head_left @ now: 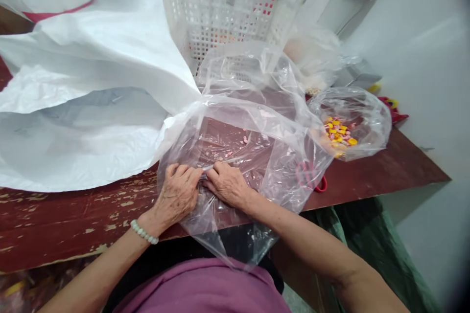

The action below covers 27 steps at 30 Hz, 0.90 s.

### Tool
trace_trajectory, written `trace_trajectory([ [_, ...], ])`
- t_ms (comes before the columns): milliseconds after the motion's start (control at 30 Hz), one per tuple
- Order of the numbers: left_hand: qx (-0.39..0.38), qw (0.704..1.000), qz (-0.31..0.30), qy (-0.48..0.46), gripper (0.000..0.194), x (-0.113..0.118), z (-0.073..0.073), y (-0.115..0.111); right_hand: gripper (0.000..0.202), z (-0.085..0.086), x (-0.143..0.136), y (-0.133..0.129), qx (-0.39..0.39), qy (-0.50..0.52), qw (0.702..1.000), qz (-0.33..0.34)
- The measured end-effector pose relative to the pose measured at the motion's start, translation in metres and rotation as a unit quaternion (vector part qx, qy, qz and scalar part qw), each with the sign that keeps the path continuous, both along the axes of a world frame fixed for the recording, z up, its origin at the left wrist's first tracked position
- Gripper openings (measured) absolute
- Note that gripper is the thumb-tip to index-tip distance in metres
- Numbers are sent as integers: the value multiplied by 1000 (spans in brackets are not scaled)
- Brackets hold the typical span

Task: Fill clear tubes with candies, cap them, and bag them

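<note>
A large clear plastic bag (282, 171) is spread over the red-brown table and hangs past its front edge. My left hand (179, 193), below a pale bead bracelet (144, 232), has its fingers curled on the bag's film. Close beside it, my right hand (227, 183) pinches the same film, and the two hands' fingertips nearly meet. Small pink bits show through the plastic. Red-handled scissors (320, 184) lie at the right, partly covered by the bag.
A big white sack (91, 146) lies open at the left. Behind the bag stands a white perforated plastic basket (223, 10). At the right, a smaller clear bag (370, 122) holds yellow and pink pieces (338, 132). The table (396, 171) ends near a wall.
</note>
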<state>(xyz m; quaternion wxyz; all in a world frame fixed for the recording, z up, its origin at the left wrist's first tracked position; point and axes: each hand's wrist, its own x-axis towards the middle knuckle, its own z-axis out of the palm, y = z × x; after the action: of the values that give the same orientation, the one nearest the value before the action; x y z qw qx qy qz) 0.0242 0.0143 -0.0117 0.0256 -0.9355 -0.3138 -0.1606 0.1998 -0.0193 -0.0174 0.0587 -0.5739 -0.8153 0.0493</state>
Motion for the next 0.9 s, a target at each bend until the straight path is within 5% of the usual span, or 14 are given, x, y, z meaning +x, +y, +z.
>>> trace_trajectory([
  [133,3,999,21,31,33,-8,1,3,25,3,6,13,-48,43,997,-47],
  [233,-3,999,30,46,34,-12,1,4,20,4,21,26,-95,287,941,-150],
  [267,-4,998,33,49,34,-13,0,4,22,4,27,31,-113,403,887,-197],
  [333,-5,998,41,55,33,-13,1,3,24,9,40,37,-155,616,724,-270],
  [433,-6,996,58,61,32,-9,8,-1,22,20,56,38,-235,804,477,-266],
  [500,-5,997,63,42,32,-1,15,-7,19,27,62,34,-279,859,376,-207],
  [567,-11,999,44,13,28,10,22,-14,15,31,64,29,-294,879,332,-175],
  [633,-25,1000,17,-4,21,21,24,-20,14,31,62,26,-292,874,344,-180],
  [700,-40,999,-4,-6,18,29,21,-24,17,28,57,24,-282,840,417,-202],
  [800,-54,998,-10,-11,17,31,11,-27,16,22,45,17,-227,699,644,-214],
  [900,-60,998,-4,-17,16,27,3,-27,9,18,31,6,-150,423,880,-153],
])
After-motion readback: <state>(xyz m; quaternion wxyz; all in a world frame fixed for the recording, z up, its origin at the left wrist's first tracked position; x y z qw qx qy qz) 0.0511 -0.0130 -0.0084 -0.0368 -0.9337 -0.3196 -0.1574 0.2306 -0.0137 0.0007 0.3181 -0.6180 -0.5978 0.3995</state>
